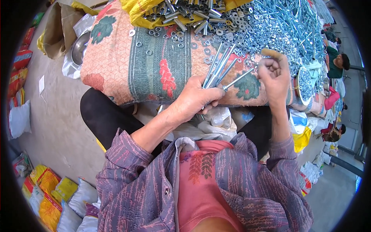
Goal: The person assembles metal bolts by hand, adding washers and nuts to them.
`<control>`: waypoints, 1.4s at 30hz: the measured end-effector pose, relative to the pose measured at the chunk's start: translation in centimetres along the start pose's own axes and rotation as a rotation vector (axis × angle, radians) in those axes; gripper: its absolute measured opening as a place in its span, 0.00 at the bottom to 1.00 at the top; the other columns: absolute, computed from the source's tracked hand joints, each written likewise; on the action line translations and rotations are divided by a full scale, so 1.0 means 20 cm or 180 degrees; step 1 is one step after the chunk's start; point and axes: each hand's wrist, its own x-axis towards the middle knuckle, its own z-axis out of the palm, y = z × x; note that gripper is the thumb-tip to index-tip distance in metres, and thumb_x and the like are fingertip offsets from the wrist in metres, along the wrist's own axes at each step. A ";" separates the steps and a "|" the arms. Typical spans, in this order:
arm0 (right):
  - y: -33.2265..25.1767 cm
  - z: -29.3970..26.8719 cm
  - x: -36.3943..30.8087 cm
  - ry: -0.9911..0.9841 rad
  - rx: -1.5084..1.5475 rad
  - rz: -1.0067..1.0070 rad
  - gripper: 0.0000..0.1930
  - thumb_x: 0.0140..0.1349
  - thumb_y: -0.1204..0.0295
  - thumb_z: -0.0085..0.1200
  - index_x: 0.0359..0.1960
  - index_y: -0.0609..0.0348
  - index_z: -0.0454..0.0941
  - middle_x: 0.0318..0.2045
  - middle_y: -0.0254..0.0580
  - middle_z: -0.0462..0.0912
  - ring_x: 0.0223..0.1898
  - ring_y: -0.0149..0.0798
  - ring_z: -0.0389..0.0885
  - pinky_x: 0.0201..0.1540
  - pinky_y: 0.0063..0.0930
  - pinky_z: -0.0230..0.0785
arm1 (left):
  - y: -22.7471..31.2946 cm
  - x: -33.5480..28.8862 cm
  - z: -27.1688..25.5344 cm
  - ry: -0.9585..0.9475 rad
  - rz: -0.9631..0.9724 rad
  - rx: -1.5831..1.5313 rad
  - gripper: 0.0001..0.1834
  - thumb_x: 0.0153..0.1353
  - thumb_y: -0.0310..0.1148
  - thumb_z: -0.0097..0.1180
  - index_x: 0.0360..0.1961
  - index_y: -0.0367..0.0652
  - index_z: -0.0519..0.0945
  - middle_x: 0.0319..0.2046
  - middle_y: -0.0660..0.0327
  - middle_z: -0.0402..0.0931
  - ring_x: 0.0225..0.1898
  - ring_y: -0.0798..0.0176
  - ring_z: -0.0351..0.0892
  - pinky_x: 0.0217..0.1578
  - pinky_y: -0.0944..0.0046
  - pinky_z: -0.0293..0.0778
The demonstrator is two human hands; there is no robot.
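My left hand (pixel 199 94) is closed around a bundle of long metal bolts (pixel 220 69), which fan upward out of the fist. One single bolt (pixel 239 79) is pinched near the thumb and points right, toward my right hand (pixel 275 75). That hand is raised just past the bolt's tip, its fingers curled and a tan covering on one finger. Whether small parts lie inside the curl is hidden. Beneath both hands is a patterned padded cushion (pixel 112 58). A heap of washers and nuts (pixel 266 34) covers its far right part.
Short metal tubes (pixel 181 13) lie on a yellow sheet (pixel 135 15) at the far edge. More long bolts (pixel 301 19) pile up at the far right, above a white dish of small parts (pixel 305 86). A metal bowl (pixel 80 49) stands left; filled sacks (pixel 46 189) line the lower left. Other people sit at right.
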 end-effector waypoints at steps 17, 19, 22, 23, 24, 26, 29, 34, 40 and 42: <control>-0.01 0.15 -0.17 -0.0795 0.1964 0.1713 0.08 0.57 0.77 0.55 0.38 0.66 0.75 0.28 0.38 0.78 0.24 0.27 0.74 0.28 0.18 0.70 | 0.03 -0.01 0.01 -0.0183 -0.0137 0.0057 0.07 0.52 0.29 0.56 0.29 0.37 0.74 0.16 0.65 0.70 0.11 0.77 0.63 0.10 0.76 0.56; -0.03 0.18 -0.20 -0.0777 0.2023 0.1694 0.07 0.57 0.77 0.55 0.37 0.66 0.75 0.28 0.39 0.79 0.24 0.27 0.75 0.27 0.18 0.70 | 0.03 -0.01 0.01 -0.0228 -0.0139 -0.0050 0.08 0.53 0.30 0.57 0.31 0.37 0.75 0.17 0.64 0.71 0.12 0.76 0.64 0.11 0.77 0.57; -0.06 0.13 -0.17 -0.0642 0.1800 0.1448 0.07 0.57 0.78 0.55 0.36 0.66 0.75 0.28 0.40 0.79 0.24 0.27 0.76 0.25 0.17 0.70 | 0.06 -0.02 0.01 -0.0094 -0.0118 -0.0158 0.10 0.55 0.32 0.58 0.34 0.38 0.75 0.17 0.64 0.72 0.12 0.76 0.64 0.11 0.77 0.57; -0.09 0.11 -0.15 -0.0518 0.1515 0.1218 0.07 0.57 0.78 0.55 0.37 0.66 0.75 0.27 0.41 0.80 0.24 0.27 0.76 0.24 0.17 0.70 | 0.06 -0.02 0.00 -0.0090 -0.0118 -0.0159 0.10 0.55 0.32 0.58 0.34 0.38 0.75 0.17 0.64 0.72 0.12 0.76 0.64 0.11 0.77 0.57; -0.12 0.10 -0.13 -0.0381 0.1579 0.0888 0.08 0.56 0.77 0.56 0.37 0.66 0.75 0.26 0.40 0.79 0.24 0.27 0.77 0.24 0.16 0.71 | 0.06 -0.02 -0.01 -0.0082 -0.0067 -0.0147 0.10 0.56 0.33 0.58 0.34 0.38 0.75 0.17 0.63 0.72 0.12 0.76 0.64 0.12 0.77 0.57; -0.12 0.10 -0.13 -0.0363 0.1617 0.0849 0.07 0.56 0.77 0.55 0.37 0.66 0.75 0.26 0.40 0.79 0.24 0.27 0.77 0.24 0.16 0.70 | 0.06 -0.01 -0.03 -0.0097 0.0008 -0.0123 0.10 0.57 0.33 0.57 0.35 0.38 0.74 0.17 0.63 0.72 0.11 0.75 0.64 0.12 0.77 0.57; -0.10 0.10 -0.14 -0.0402 0.1614 0.0867 0.07 0.56 0.77 0.56 0.36 0.66 0.76 0.26 0.39 0.79 0.24 0.27 0.76 0.25 0.16 0.69 | 0.04 -0.01 -0.02 -0.0097 0.0021 -0.0126 0.10 0.55 0.32 0.58 0.35 0.38 0.74 0.16 0.64 0.71 0.12 0.76 0.64 0.12 0.77 0.58; -0.09 0.10 -0.18 -0.0580 0.1335 0.1123 0.08 0.56 0.75 0.56 0.37 0.65 0.77 0.22 0.35 0.77 0.23 0.25 0.74 0.27 0.17 0.68 | 0.06 -0.02 -0.01 0.0051 0.0042 0.0056 0.09 0.53 0.30 0.60 0.33 0.37 0.75 0.16 0.65 0.70 0.12 0.76 0.64 0.11 0.76 0.58; -0.15 0.06 -0.15 -0.0711 0.1048 0.1043 0.09 0.56 0.73 0.57 0.36 0.65 0.78 0.22 0.36 0.77 0.22 0.25 0.74 0.26 0.16 0.68 | 0.07 -0.02 -0.02 -0.0138 -0.0070 0.0060 0.09 0.53 0.30 0.60 0.31 0.37 0.75 0.16 0.65 0.70 0.10 0.76 0.63 0.10 0.76 0.56; -0.16 0.04 -0.14 -0.0777 0.1169 0.1018 0.09 0.56 0.72 0.57 0.35 0.66 0.78 0.22 0.38 0.78 0.22 0.26 0.75 0.26 0.15 0.69 | 0.08 -0.02 -0.03 -0.0300 -0.0185 -0.0165 0.09 0.53 0.30 0.60 0.32 0.38 0.75 0.16 0.65 0.70 0.10 0.76 0.62 0.10 0.76 0.56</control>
